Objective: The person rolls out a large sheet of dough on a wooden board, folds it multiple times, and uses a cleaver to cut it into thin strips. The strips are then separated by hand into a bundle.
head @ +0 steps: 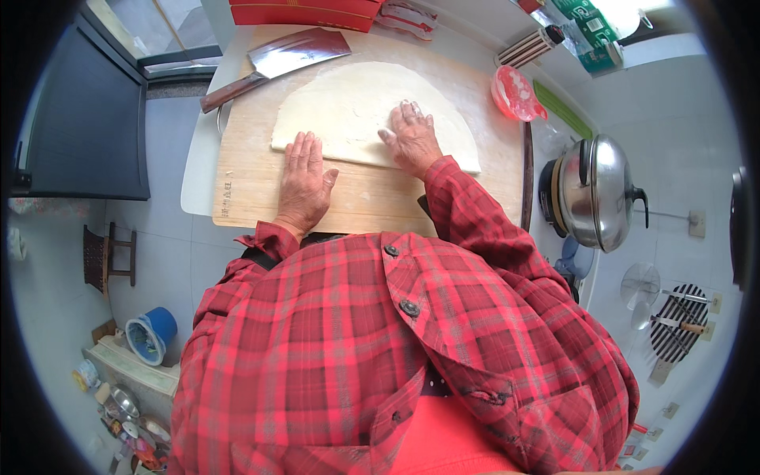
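Observation:
A wide half-round sheet of pale dough (pixel 350 101), apparently folded over, lies on a wooden board (pixel 356 202) with its straight edge towards me. My left hand (pixel 304 181) rests flat at the left part of that edge, fingertips on the dough and palm over the board. My right hand (pixel 411 136) lies on the dough right of centre, its fingers dusted with flour. Neither hand grips anything. Beyond the dough's left side, a cleaver (pixel 300 54) lies on the board, its wooden handle sticking out past the left edge.
A red box (pixel 306 13) stands behind the board. To the right are a pink plastic bowl (pixel 515 92) with white residue, a dark wooden rod (pixel 527 178) along the board's edge, and a lidded metal pot (pixel 597 193). A blue bucket (pixel 157 329) is at lower left.

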A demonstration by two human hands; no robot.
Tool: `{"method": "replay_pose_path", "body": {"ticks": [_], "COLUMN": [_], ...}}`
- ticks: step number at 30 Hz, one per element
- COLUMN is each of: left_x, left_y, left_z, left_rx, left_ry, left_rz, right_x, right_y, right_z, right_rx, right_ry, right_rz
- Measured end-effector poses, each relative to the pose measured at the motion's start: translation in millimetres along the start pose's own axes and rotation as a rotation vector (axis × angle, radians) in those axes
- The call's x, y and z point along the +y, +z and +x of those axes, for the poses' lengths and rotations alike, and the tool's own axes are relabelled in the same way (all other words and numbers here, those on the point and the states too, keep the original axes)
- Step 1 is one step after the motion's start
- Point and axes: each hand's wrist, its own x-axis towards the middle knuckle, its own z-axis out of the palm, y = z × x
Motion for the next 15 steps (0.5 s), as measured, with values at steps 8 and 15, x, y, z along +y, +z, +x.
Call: {"method": "replay_pose_path", "body": {"ticks": [8, 15], "left_x": [2.4, 3.1], "left_y": [-3.3, -1.3], "left_z": [1.6, 2.3], "left_rx": [-0.012, 0.064], "left_ry": [-0.035, -0.1], "left_rz": [-0.029, -0.024], "right_x": [34.0, 35.0], "right_y": [-17.6, -12.5], "right_z": [-33.7, 64.8], "right_rx": [-0.285, -0.315], "right_ry": [-0.038, 0.492], "right_rz": [0.182, 0.112]}}
